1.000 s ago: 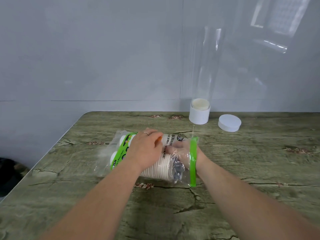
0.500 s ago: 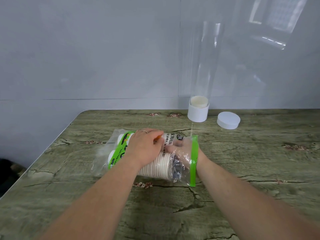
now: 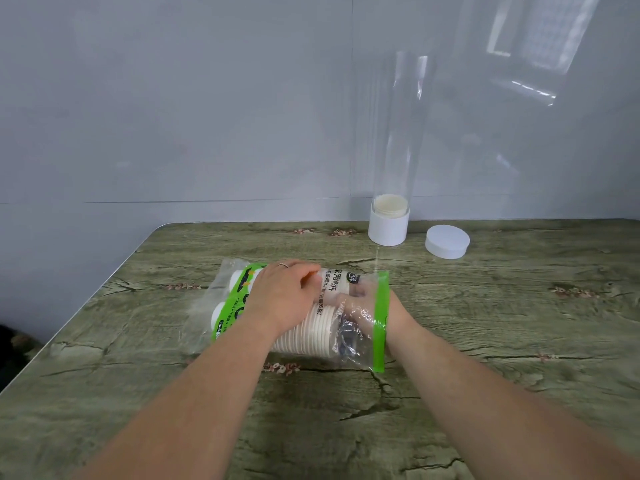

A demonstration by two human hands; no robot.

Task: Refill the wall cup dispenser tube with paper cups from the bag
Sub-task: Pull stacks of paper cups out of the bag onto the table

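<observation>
A clear plastic bag (image 3: 228, 306) with green print lies on its side on the table, its green zip strip (image 3: 380, 320) open toward the right. Inside are stacks of white paper cups (image 3: 311, 337). My left hand (image 3: 284, 292) lies on top of the bag with its fingers curled over it, holding it down. My right hand (image 3: 360, 306) is inside the bag's open mouth, blurred by the plastic, with its fingers at the end of a cup stack. The clear dispenser tube (image 3: 394, 133) stands against the wall on a white base (image 3: 388, 230), with a few cups at its bottom.
A round white lid (image 3: 447, 241) lies on the table right of the tube's base. The wood-patterned table (image 3: 519, 341) has a rounded far-left corner and a left edge (image 3: 69, 327). A pale wall stands right behind it.
</observation>
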